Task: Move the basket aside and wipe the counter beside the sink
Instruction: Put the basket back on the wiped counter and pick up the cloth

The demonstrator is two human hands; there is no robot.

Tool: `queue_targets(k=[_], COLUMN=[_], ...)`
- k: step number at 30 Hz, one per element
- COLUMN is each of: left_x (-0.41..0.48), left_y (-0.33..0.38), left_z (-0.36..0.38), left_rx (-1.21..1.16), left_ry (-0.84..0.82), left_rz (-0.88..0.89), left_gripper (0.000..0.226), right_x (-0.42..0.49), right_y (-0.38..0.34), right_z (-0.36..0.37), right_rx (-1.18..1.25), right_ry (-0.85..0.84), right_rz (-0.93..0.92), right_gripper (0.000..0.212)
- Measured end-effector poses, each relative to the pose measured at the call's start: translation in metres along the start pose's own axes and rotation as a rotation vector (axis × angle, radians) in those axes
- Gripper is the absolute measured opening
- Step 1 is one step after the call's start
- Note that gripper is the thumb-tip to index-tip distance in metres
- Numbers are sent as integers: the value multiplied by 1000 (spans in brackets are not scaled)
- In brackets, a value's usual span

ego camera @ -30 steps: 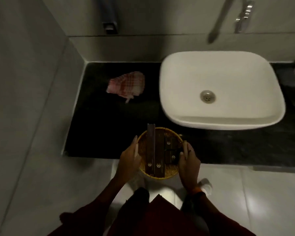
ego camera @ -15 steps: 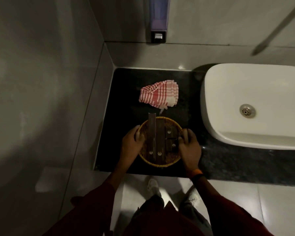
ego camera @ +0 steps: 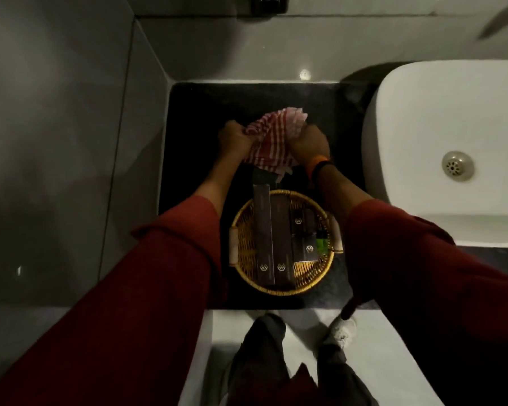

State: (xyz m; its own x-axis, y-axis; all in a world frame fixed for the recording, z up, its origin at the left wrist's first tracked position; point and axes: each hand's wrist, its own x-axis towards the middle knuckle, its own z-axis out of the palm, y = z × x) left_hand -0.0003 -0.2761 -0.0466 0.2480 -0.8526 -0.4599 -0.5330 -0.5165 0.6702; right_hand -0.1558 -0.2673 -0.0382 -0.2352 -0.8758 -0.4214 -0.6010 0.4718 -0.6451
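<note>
A round woven basket (ego camera: 308,284) with several dark boxes in it rests on the black counter (ego camera: 194,118) near its front edge, left of the white sink (ego camera: 440,118). Beyond the basket, a red-and-white checked cloth (ego camera: 272,136) is bunched between both hands. My left hand (ego camera: 232,139) grips its left side and my right hand (ego camera: 310,142), with an orange wristband, grips its right side. Both hands are apart from the basket.
Grey tiled walls (ego camera: 56,142) close the counter at the left and back. A soap dispenser (ego camera: 269,4) hangs on the back wall. The sink drain (ego camera: 457,165) shows at right. My legs and a white shoe (ego camera: 339,332) stand on the pale floor below.
Both hands let go of the basket, which now sits at the counter's front, and reached forward to take hold of the checked cloth. The view has shifted left and closer.
</note>
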Motion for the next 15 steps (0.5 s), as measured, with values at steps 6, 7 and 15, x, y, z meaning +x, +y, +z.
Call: queue_targets(k=[6,7,15], left_x=[-48,-59,-153], left_y=[58,71,192], left_z=[-12,-13,88], left_rx=[-437,-498,-657], left_ry=[10,-7,-337], left_rz=[-115,-75,372], left_gripper=[49,49,22], right_x=[-34,-42,-81], right_y=[0,-1,90], right_z=[-66,-87,-288], right_rx=[569,641,922], right_ry=[-61,-63,109], right_rz=[142,137,-43], right_gripper=[22,16,17])
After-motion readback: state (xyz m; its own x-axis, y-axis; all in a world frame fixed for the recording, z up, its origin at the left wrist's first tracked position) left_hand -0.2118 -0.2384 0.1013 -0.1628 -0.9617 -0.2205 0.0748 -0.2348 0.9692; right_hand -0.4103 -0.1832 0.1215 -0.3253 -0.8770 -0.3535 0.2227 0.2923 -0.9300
